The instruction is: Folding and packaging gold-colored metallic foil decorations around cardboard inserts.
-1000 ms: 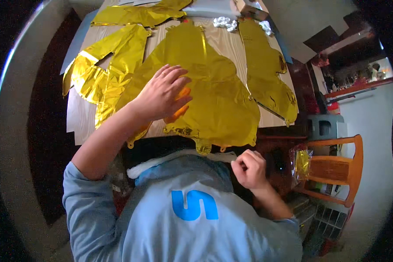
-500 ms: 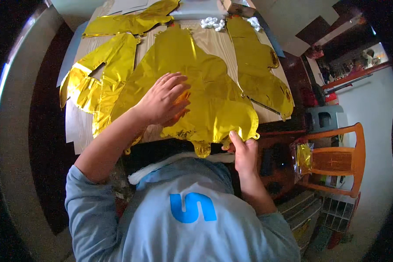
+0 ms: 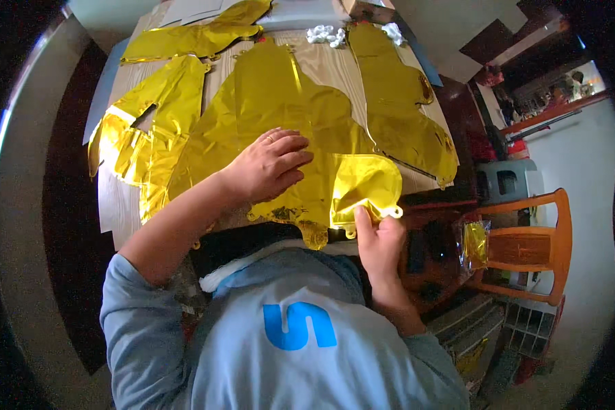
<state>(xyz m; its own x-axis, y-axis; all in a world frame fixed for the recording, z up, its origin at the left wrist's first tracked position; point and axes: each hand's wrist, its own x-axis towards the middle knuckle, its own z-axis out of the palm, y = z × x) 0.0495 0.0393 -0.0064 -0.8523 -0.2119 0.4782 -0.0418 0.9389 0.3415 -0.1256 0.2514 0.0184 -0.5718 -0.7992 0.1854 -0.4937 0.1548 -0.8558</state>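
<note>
A large flat gold foil balloon (image 3: 273, 102), without air in it, spreads over the middle of the table and hangs slightly past its near edge. My left hand (image 3: 270, 165) lies palm down over it, fingers loosely bent and holding nothing. At the near right, my right hand (image 3: 380, 247) pinches the balloon's lower edge between thumb and fingers. That corner is a bright squarish flap with small tabs along its rim. Another flat gold foil balloon (image 3: 164, 116) lies to the left, partly against the large one. A third gold balloon (image 3: 389, 89) lies to the right.
One more gold foil piece (image 3: 191, 41) is at the far left of the wooden table (image 3: 314, 61). White crumpled bits (image 3: 326, 35) and a cardboard box (image 3: 369, 8) sit at the far side. A wooden chair (image 3: 526, 249) with a clear packet (image 3: 475, 242) stands to the right.
My left hand has come down and a little to the right onto the foil. My right hand has tilted the pinched corner, which now stands out brighter as a flap.
</note>
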